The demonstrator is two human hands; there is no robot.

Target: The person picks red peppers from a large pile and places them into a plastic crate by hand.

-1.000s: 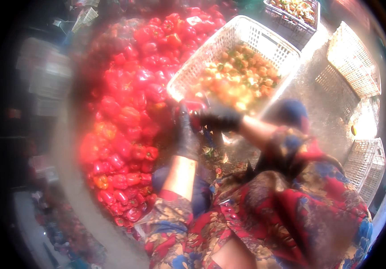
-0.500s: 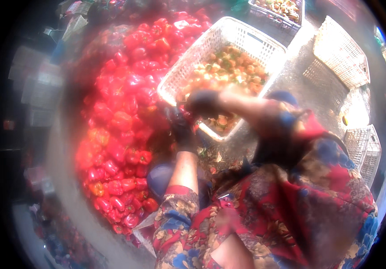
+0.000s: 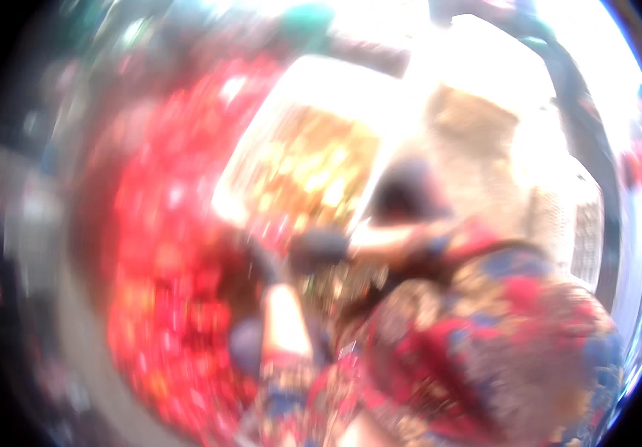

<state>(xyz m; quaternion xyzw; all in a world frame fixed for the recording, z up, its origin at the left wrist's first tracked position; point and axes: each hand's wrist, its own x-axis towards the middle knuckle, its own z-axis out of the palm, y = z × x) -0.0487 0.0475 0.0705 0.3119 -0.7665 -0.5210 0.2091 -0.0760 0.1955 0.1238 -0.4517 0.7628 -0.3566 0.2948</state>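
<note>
Motion smears the whole head view. My left hand [image 3: 260, 261], in a dark glove, is at the right edge of a large heap of red bell peppers [image 3: 164, 223]. Beside it, to the right, my right hand [image 3: 319, 250] wears a dark glove too, just in front of the near side of a white plastic crate [image 3: 243, 175]. Yellowish-orange chunks [image 3: 313, 164] lie in that crate. The fingers of both hands are too blurred to read, and anything in them cannot be made out.
A dark bluish rounded thing [image 3: 246, 346] sits by my left forearm. Pale crates [image 3: 582, 223] stand at the right, one brightly lit at the back right [image 3: 496, 56]. A dark rounded shape [image 3: 410, 190] is right of the chunk-filled crate. A grey rim [image 3: 86, 320] curves around the pepper heap.
The view has swung, so the crate and peppers show further left. My right hand has drawn back from over the crate's near corner to in front of it.
</note>
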